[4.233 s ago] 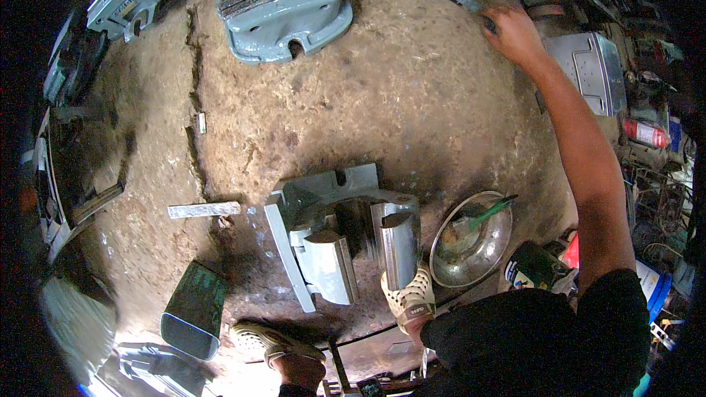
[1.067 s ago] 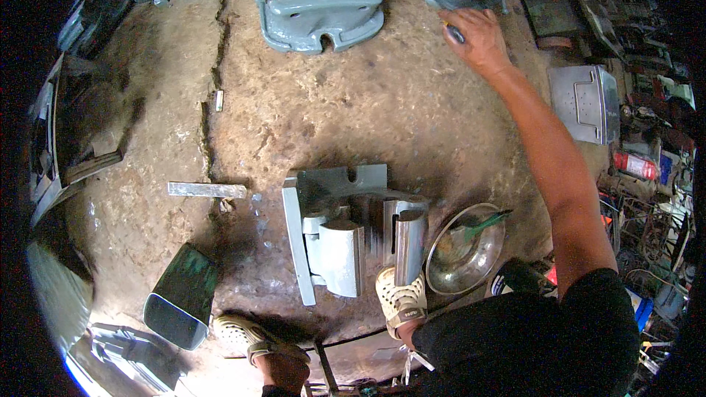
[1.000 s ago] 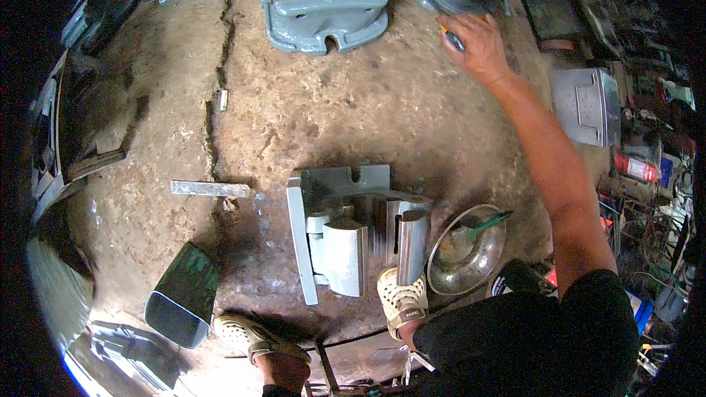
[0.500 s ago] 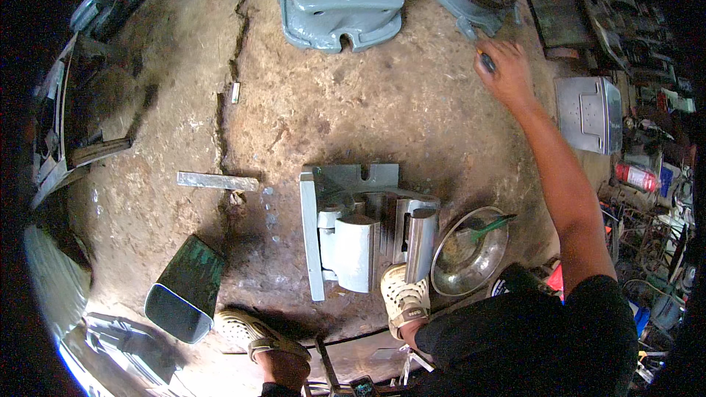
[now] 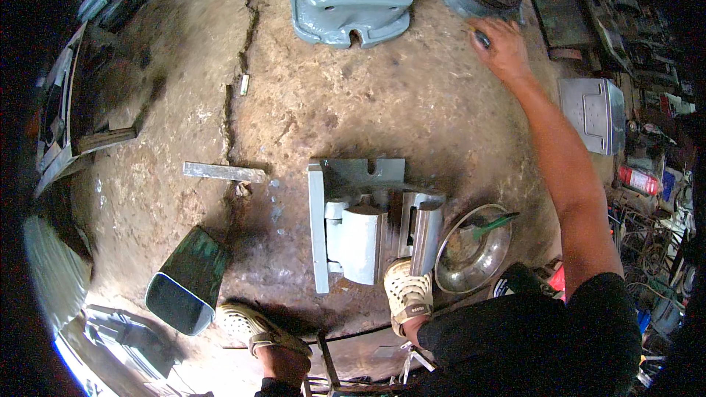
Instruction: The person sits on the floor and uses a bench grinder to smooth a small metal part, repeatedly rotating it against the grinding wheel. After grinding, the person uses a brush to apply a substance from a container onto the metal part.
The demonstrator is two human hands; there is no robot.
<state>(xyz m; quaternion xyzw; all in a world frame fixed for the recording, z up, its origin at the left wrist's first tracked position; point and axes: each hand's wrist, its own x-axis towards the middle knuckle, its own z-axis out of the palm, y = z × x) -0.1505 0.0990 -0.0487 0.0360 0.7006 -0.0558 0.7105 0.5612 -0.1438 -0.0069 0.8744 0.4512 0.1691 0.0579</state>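
My right hand (image 5: 501,48) is stretched far forward at the upper right, its fingers closed round a small tool with a dark handle (image 5: 482,39). The working end of that tool cannot be made out. Just beyond my fingers lies a round blue-grey metal casting (image 5: 471,1) with a dark disc top, and my hand is at its near edge. Left of it sits a blue-grey vise body (image 5: 353,15) with a slotted lug. Close to my feet stands another grey-painted vise casting (image 5: 358,239) with bare machined faces. My left hand is outside the picture.
A metal bowl (image 5: 451,273) with a green-handled brush (image 5: 494,226) rests right of the near casting. A dark green square tube (image 5: 193,268) and a flat metal bar (image 5: 220,171) lie left. A silver metal box (image 5: 604,114) stands at right, near a clutter of parts.
My right hand has moved slightly forward, closer against the round casting, still holding the dark-handled tool. The whole view has shifted a little.
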